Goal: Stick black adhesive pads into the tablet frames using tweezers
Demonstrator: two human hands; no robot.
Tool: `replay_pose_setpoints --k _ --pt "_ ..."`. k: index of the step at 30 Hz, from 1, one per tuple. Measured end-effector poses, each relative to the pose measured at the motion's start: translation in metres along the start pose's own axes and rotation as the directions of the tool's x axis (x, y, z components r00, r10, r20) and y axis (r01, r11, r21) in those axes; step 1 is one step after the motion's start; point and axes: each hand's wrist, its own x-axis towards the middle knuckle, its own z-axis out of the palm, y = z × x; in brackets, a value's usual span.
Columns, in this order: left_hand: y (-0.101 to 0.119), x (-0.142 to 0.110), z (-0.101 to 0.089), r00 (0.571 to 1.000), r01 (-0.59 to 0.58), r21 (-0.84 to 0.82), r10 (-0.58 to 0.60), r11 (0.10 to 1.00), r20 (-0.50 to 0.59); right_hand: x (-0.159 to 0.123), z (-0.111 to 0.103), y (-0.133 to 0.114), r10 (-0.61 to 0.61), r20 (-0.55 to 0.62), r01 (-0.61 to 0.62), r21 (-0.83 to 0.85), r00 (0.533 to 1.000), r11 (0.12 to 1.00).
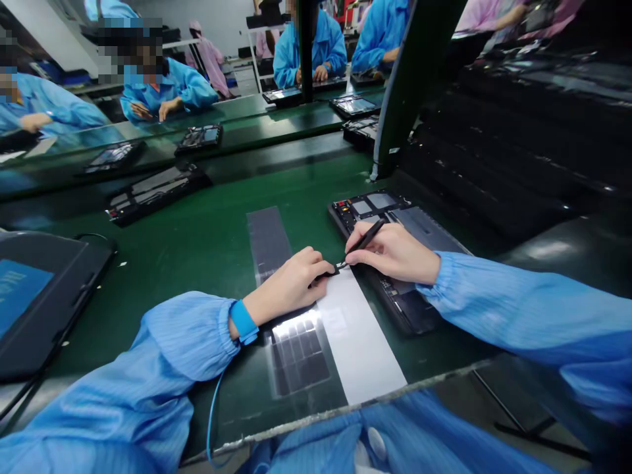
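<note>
My left hand point(296, 276), with a blue wrist strap point(243, 321), is closed at the fingertips on a small black piece point(334, 270) by the top end of a white paper strip point(365, 336). In my right hand point(395, 250) are slim black tweezers point(364, 238), slanted down so their tip meets the small piece. Beneath my right hand lies an opened laptop base point(424, 227) with inner parts exposed. A clear sheet with dark rectangular stickers point(299, 355) runs under my left forearm, its far part point(269, 234) showing beyond the hand.
A dark device with a blue panel point(22, 296) stands at the left. Another opened laptop base point(153, 191) lies farther back, with several more along the line point(200, 137). A green post point(409, 85) rises at right beside stacked black parts point(508, 145). Co-workers in blue sit opposite.
</note>
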Motion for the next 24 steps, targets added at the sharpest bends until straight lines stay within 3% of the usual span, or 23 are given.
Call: replay_pose_setpoints --k 9,14,19,21,24 --pt "0.002 0.008 0.007 0.996 0.024 0.052 -0.019 0.998 -0.088 0.003 0.006 -0.002 -0.160 -0.065 0.153 -0.095 0.985 0.984" --pt "-0.002 0.008 0.005 0.996 0.018 0.040 -0.014 0.999 -0.084 -0.002 -0.011 -0.008 -0.035 -0.143 0.042 0.046 0.989 0.998" --pt "-0.005 0.021 -0.006 0.998 -0.023 -0.013 0.022 1.000 -0.054 -0.004 -0.024 0.006 0.095 -0.371 -0.061 0.102 0.924 0.993" --pt "-0.005 0.030 -0.009 0.993 0.031 -0.037 -0.035 0.999 -0.115 -0.003 -0.021 0.013 0.107 -0.436 -0.055 0.132 0.893 0.990" --pt "-0.005 0.041 -0.003 0.950 0.113 -0.152 -0.152 0.982 -0.273 -0.004 -0.013 0.017 0.114 -0.469 -0.039 0.166 0.876 0.985"
